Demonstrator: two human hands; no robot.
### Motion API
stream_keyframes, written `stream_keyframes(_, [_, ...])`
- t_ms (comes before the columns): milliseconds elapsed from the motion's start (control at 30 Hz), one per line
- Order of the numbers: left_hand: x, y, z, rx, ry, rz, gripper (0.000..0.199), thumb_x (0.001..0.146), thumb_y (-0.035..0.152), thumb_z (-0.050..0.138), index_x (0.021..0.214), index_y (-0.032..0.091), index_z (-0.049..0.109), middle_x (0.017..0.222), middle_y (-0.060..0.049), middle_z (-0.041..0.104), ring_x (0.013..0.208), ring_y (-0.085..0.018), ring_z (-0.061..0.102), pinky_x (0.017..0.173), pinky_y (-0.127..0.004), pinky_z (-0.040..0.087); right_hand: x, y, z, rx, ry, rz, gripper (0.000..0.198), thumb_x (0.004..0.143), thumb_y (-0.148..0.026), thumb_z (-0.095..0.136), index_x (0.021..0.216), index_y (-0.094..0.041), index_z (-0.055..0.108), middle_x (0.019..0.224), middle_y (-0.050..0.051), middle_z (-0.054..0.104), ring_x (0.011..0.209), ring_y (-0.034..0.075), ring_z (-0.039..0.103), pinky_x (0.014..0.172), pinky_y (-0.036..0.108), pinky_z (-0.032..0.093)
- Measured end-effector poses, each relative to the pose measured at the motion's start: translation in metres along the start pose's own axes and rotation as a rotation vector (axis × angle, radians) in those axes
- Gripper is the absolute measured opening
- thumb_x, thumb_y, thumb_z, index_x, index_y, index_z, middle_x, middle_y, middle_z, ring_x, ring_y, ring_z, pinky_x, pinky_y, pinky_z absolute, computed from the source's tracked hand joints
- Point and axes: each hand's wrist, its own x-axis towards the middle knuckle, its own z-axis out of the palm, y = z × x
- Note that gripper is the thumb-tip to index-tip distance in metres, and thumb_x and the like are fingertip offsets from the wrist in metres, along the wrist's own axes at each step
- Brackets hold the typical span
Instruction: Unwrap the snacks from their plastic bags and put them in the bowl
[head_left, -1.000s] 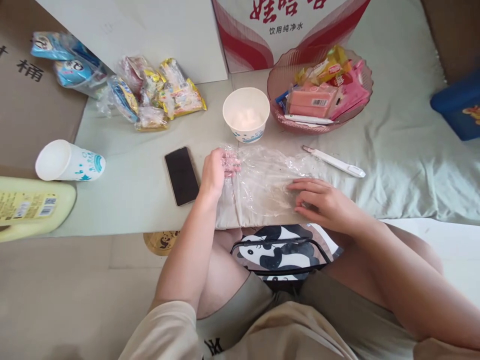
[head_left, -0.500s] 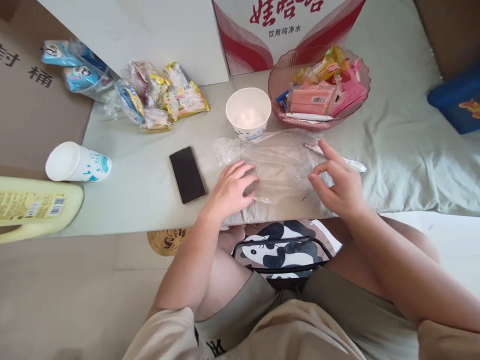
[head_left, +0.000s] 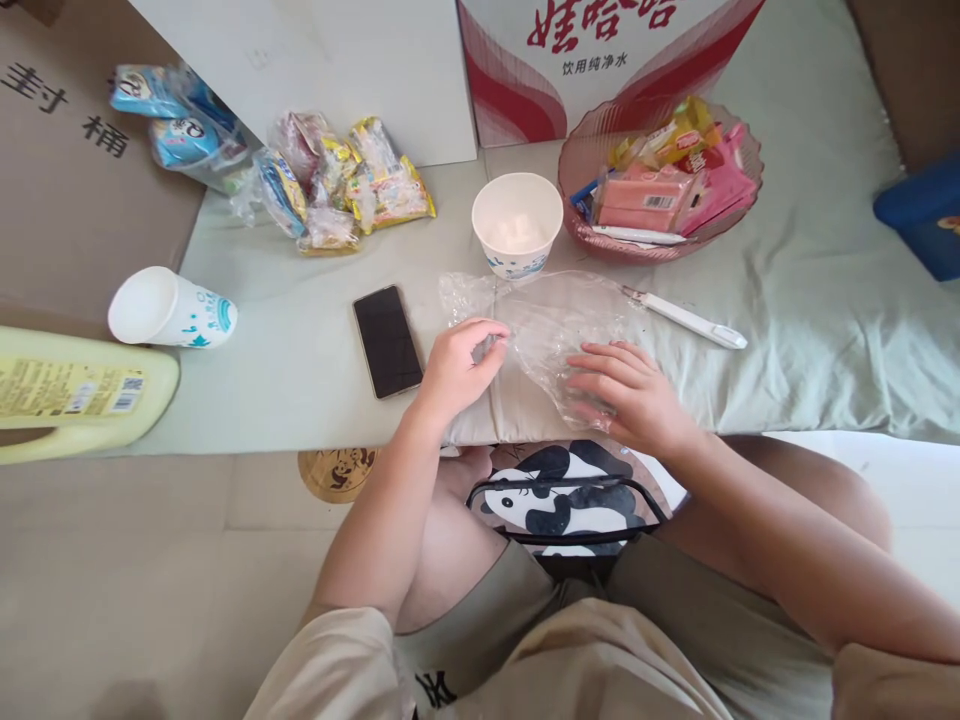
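Note:
A thin clear plastic bag (head_left: 555, 315), crumpled at its left end, lies in front of me on the cloth-covered table. My left hand (head_left: 465, 365) is closed, thumb and forefinger pinching the bag's near left edge. On the bag's right side my right hand (head_left: 634, 395) rests with fingers stretched out and slightly apart, palm down. Just beyond the right hand lies a white utility knife (head_left: 694, 320), its blade end close to the bag. A white paper bowl (head_left: 517, 225) with pale contents stands behind the bag.
A phone (head_left: 388, 341) lies left of my left hand. Farther left are a tipped paper cup (head_left: 172, 308) and a yellow jug (head_left: 82, 395). Packaged snacks (head_left: 345, 185) sit at the back, and a pink glass bowl (head_left: 739, 225) of packets stands back right, before a printed carton (head_left: 517, 90).
My right hand has moved left and nearer, off the knife area, and its fingers have flattened onto the bag. My left fingers have closed into a pinch. The bag is more gathered.

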Motion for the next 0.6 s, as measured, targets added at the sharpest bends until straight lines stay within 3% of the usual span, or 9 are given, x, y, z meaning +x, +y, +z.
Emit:
stream_keyframes(67, [0.0,-0.001,-0.002,0.002,-0.002,0.039,0.02,0.087,0.017,0.058,0.102,0.02,0.072,0.11,-0.006,0.076,0.105,-0.02,0.07,0.095,-0.035,0.055,0.001,-0.001,-0.003,0.077,0.136,0.106,0.018,0.099,-0.031,0.055,0.095,-0.025,0.071,0.096,0.005,0.079,0.096,0.023,0.075,0.097,0.043,0.055])
stream_keyframes(133, [0.0,-0.001,-0.003,-0.009,-0.019,0.094,0.021,0.085,0.016,0.06,0.102,0.019,0.071,0.112,-0.007,0.076,0.106,-0.02,0.07,0.098,-0.035,0.054,0.003,0.0,-0.009,0.141,0.256,0.312,0.025,0.1,-0.034,0.053,0.086,-0.023,0.07,0.08,0.003,0.077,0.072,0.019,0.072,0.078,0.036,0.058])
stream_keyframes(200, [0.0,-0.002,-0.005,-0.024,-0.054,0.132,0.021,0.083,0.016,0.061,0.102,0.019,0.071,0.113,-0.007,0.075,0.108,-0.02,0.07,0.1,-0.036,0.054,0.006,0.005,-0.014,0.208,0.354,0.507,0.032,0.1,-0.041,0.052,0.081,-0.022,0.069,0.075,0.004,0.075,0.063,0.017,0.068,0.065,0.032,0.056])
stream_keyframes(267, [0.0,-0.003,-0.005,-0.023,-0.08,0.125,0.023,0.083,0.015,0.059,0.102,0.019,0.071,0.11,-0.006,0.076,0.105,-0.02,0.071,0.097,-0.035,0.054,0.008,0.01,-0.016,0.317,0.414,0.614,0.036,0.099,-0.047,0.052,0.079,-0.021,0.067,0.075,0.004,0.074,0.062,0.017,0.068,0.061,0.031,0.055])
stream_keyframes(367, [0.001,-0.006,-0.004,-0.016,-0.041,0.048,0.024,0.081,0.014,0.056,0.099,0.019,0.072,0.099,-0.004,0.077,0.092,-0.018,0.071,0.086,-0.032,0.056,0.009,0.021,-0.015,0.419,0.441,0.691,0.037,0.098,-0.05,0.051,0.079,-0.021,0.065,0.084,0.007,0.076,0.07,0.02,0.072,0.064,0.033,0.057])
stream_keyframes(500, [0.003,-0.007,-0.006,-0.183,0.051,-0.049,0.013,0.077,0.019,0.056,0.081,0.019,0.069,0.091,-0.006,0.078,0.087,-0.019,0.072,0.081,-0.032,0.056,0.006,0.033,-0.016,0.4,0.435,0.675,0.038,0.097,-0.049,0.052,0.07,-0.023,0.06,0.09,0.009,0.076,0.113,0.031,0.07,0.085,0.043,0.058])
stream_keyframes(600, [0.002,-0.002,-0.015,-0.425,-0.147,-0.131,0.009,0.071,0.02,0.056,0.065,0.019,0.062,0.095,-0.009,0.08,0.073,-0.017,0.071,0.069,-0.03,0.054,0.003,0.038,-0.021,0.339,0.352,0.551,0.038,0.098,-0.049,0.051,0.069,-0.025,0.06,0.083,0.008,0.073,0.137,0.034,0.056,0.102,0.052,0.052])
